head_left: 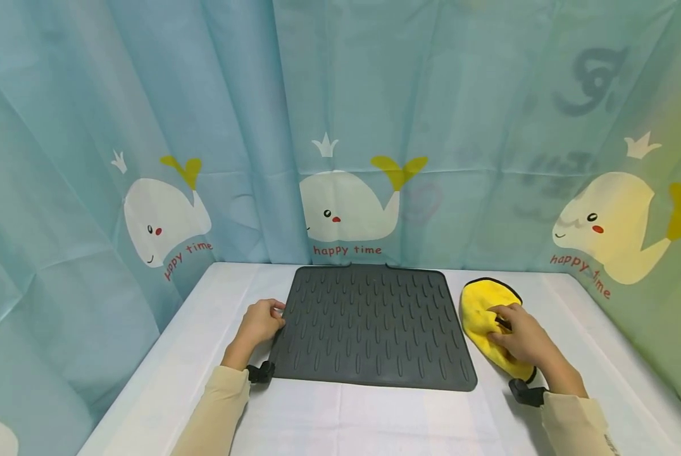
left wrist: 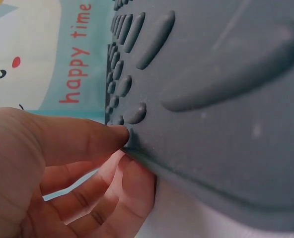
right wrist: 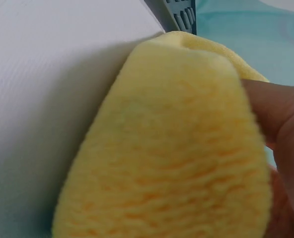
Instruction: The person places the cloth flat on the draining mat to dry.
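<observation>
Mat (head_left: 373, 326), dark grey and full of small long ridges, lies flat in the middle of the table (head_left: 300, 418); I take it as the centre of my clock. At nine o'clock is my left hand (head_left: 262, 321), and it pinches the side edge of this mat: the left wrist view shows my thumb on the upper face and my other fingers at the lower side of the edge. At three o'clock, just beside the mat, is a yellow cloth (head_left: 480, 310) with black border. Whether cloth and mat touch there, I cannot tell. My right hand (head_left: 523, 332) grasps the cloth, with the fabric gathered between thumb and fingers; in the right wrist view, one soft fold hides a good part of these fingers. Some dark piece shows inside this grip, too small to say what it is. Both my forearms wear light beige sleeves (head_left: 218, 402), and a black device (head_left: 261, 372) sits at each wrist, the left one near eight o'clock, the right one near four. At twelve o'clock, behind the table, hangs a blue-green curtain (head_left: 238, 95) printed with white whales (head_left: 349, 206).
</observation>
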A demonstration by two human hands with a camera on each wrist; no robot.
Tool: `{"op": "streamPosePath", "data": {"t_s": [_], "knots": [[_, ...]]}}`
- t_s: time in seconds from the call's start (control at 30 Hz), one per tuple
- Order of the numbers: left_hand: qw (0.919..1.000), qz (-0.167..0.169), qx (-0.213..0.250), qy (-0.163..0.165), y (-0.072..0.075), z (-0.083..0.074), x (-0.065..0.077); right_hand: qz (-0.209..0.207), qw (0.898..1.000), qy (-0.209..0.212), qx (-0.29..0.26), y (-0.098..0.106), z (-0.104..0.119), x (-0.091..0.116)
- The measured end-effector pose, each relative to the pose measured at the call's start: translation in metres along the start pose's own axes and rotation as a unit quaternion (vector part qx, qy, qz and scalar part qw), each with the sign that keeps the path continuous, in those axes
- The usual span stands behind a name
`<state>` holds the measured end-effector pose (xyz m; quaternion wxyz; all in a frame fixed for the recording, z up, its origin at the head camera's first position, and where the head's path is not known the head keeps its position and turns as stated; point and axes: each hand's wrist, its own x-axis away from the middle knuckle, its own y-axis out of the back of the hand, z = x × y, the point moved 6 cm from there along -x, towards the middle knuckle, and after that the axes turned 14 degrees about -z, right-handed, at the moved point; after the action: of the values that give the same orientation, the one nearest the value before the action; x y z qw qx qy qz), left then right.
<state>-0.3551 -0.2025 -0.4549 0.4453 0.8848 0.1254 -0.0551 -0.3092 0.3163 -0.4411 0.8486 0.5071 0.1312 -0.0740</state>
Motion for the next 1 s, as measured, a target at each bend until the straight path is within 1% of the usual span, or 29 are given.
{"op": "streamPosePath", "data": {"t_s": [0.1,0.27,0.4,0.57,0.67,0.83,1.0], "knots": [[1.0000,0.002,-0.004,-0.002,0.000,0.000,0.000,-0.010,1.000,0.000,0.001,0.002,-0.001,-0.001],[1.0000,0.001,-0.006,-0.001,0.001,0.000,0.000,-0.025,1.000,-0.014,-0.002,0.007,-0.002,-0.002],[1.0000,0.001,-0.006,-0.001,0.001,0.000,0.000,-0.055,0.998,-0.018,-0.006,0.015,-0.002,-0.002],[0.9999,0.004,-0.011,-0.005,0.000,0.000,-0.001,-0.085,0.996,-0.038,-0.009,0.025,-0.003,-0.002],[0.9998,0.007,-0.013,-0.009,-0.001,0.000,-0.001,-0.107,0.993,-0.053,-0.017,0.030,-0.002,-0.002],[0.9997,0.004,-0.014,-0.019,0.000,-0.001,-0.001,-0.154,0.985,-0.066,-0.047,0.037,0.004,-0.001],[0.9997,0.006,-0.011,-0.023,0.000,-0.002,0.000,-0.181,0.979,-0.075,-0.058,0.043,0.010,0.000]]}}
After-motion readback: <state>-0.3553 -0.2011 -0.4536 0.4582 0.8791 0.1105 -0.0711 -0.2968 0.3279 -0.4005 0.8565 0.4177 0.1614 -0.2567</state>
